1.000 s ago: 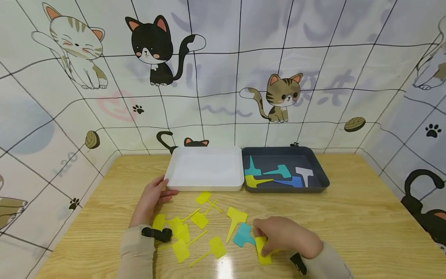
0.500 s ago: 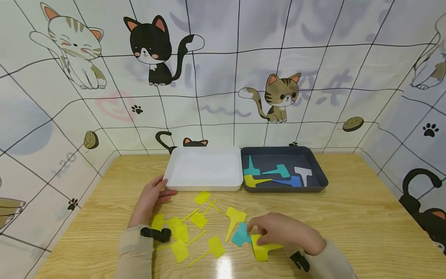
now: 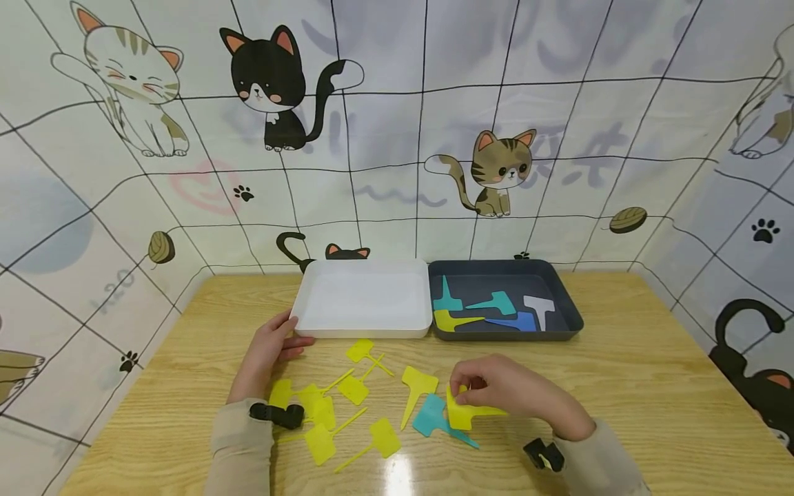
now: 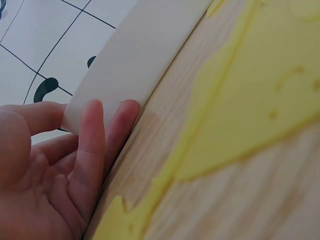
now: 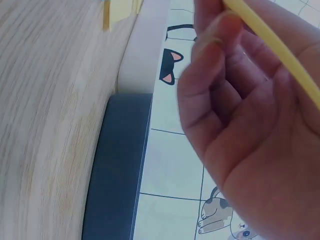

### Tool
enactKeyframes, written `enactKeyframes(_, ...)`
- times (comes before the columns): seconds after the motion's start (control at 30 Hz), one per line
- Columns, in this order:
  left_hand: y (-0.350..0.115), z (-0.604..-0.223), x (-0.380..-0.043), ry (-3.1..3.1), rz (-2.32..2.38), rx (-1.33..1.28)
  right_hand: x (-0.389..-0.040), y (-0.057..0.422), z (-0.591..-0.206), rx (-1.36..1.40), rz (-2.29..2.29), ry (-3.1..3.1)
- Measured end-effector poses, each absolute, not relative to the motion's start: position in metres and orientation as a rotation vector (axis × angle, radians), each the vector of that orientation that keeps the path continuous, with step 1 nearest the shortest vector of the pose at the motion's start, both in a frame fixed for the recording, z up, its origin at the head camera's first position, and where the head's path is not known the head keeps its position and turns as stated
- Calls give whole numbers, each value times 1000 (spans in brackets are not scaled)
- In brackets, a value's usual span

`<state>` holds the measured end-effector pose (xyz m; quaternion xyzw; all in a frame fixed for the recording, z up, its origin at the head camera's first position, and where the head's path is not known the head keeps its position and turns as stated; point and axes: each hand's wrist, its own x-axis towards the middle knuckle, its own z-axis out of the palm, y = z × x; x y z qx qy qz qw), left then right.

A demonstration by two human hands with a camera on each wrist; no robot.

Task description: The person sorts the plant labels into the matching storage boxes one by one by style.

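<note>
My right hand [image 3: 517, 389] pinches a yellow T-shaped plant label [image 3: 460, 417], held above the table. In the right wrist view, the yellow label [image 5: 275, 45] shows edge-on between thumb and fingertips. Just below it lies a teal plant label [image 3: 430, 415], partly overlapped in the head view. My left hand [image 3: 267, 355] rests at the front left corner of the white tray [image 3: 362, 333]. Its fingers [image 4: 90, 145] lie loosely against the tray wall [image 4: 125, 60] in the left wrist view. Another yellow T-shaped label [image 3: 418, 386] lies left of the teal one.
Several yellow square-headed labels [image 3: 385, 437] lie scattered on the wooden table [image 3: 633, 386] between the arms. A dark grey tray [image 3: 567, 331] stands right of the white one, holding teal, yellow, blue and white labels [image 3: 540, 304]. A cat-printed cloth [image 3: 384, 138] hangs behind.
My right hand has lifted the yellow label and moved it slightly forward, uncovering the teal label's pointed stem. My left hand has stayed at the white tray.
</note>
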<state>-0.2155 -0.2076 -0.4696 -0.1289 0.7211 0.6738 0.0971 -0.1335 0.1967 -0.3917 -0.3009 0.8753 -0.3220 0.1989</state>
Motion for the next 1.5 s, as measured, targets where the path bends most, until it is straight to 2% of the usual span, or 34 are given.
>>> enactKeyframes(0.23,-209,-471,-216,2120,2007,-384,-139,204,-389,-720,-1042,2534)
enactKeyframes(0.43,-209,-471,-217,2112,2022,-369,-146,218,-388,-488,-1400,2499)
enactKeyframes(0.8,-208,-472,-216,2117,2014,-395,-184,235,-391,-82,-1939,2556)
enactKeyframes(1.2,-206,-471,-216,2130,2018,-393,-213,232,-394,163,-2029,2741)
enactKeyframes(1.3,-205,-470,-215,2134,2017,-396,-229,238,-411,185,-2114,2724)
enactKeyframes(1.5,-207,-473,-216,2130,2012,-416,-287,263,-483,231,-2165,2809)
